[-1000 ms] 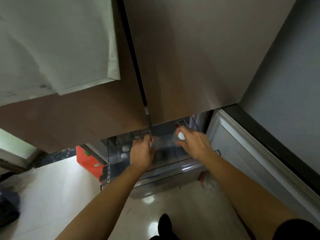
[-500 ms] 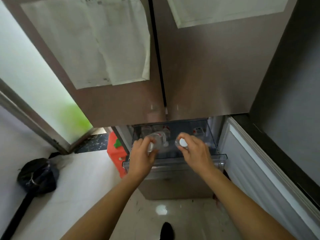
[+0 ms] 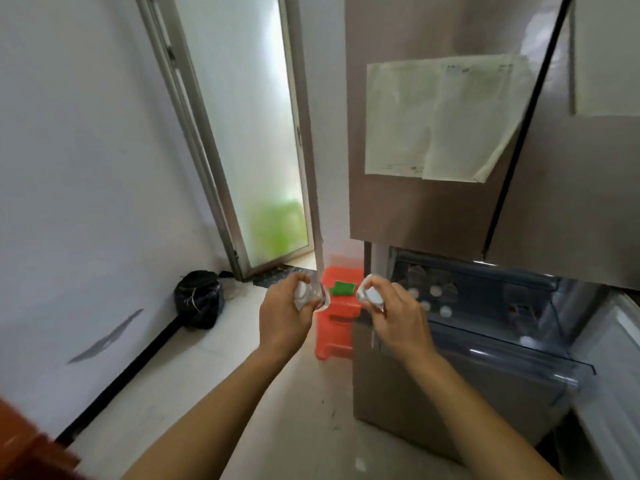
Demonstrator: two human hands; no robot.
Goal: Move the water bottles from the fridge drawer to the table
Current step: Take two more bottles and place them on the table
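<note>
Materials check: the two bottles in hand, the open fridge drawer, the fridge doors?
Left bottle and right bottle: thin clear plastic, probably; the walls are see-through and the caps are opaque white. Fridge drawer: rigid, smoky translucent plastic, glossy; the rim glints and the bottles inside show through its wall. Fridge doors: brownish, satin, brushed-metal look; may be coated steel, cannot confirm.

A black tied plastic bag [image 3: 199,299] sits at eight o'clock, an orange plastic stool [image 3: 337,327] at six, a frosted-glass metal-framed door [image 3: 249,133] at eleven, and pale paper sheets [image 3: 440,119] at one.
</note>
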